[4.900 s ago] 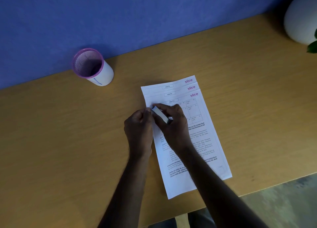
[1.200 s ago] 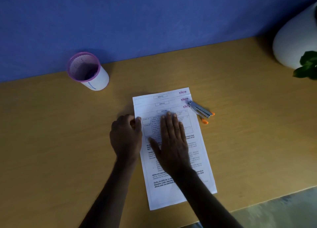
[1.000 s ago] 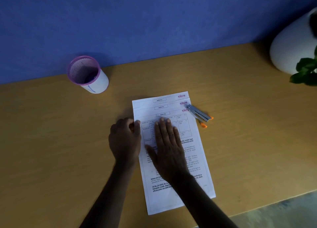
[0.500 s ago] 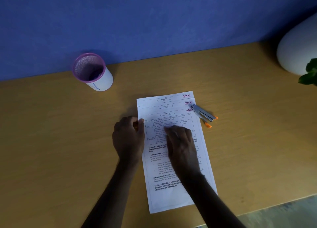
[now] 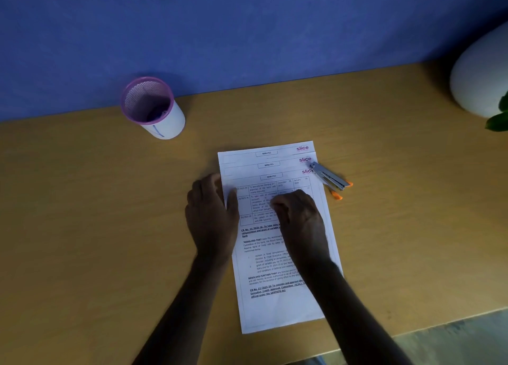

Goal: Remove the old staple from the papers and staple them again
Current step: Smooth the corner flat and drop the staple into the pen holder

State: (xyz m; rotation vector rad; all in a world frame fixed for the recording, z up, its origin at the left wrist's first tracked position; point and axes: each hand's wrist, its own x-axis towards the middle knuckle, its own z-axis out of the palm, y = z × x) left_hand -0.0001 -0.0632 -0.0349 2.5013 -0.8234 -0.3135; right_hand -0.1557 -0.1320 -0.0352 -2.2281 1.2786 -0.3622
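Note:
Three printed papers (image 5: 275, 296) lie fanned on the wooden desk (image 5: 96, 227), their headers stepped one below the other. My left hand (image 5: 210, 213) rests on the papers' left edge, fingers curled over it. My right hand (image 5: 299, 216) sits on the top sheet with its fingers curled under, fingertips against the table of text. A metal staple remover with orange tips (image 5: 330, 179) lies on the desk, touching the papers' upper right edge. No stapler shows.
A pink-rimmed mesh pen cup (image 5: 152, 109) stands at the back left against the blue wall. A white rounded pot (image 5: 481, 76) with a green leaf (image 5: 499, 120) sits at the far right. The desk's front edge runs just below the papers.
My right hand put the staple remover down beside the papers, lay flat on the top sheet, then curled its fingers and slid back. My left hand stayed at the left edge.

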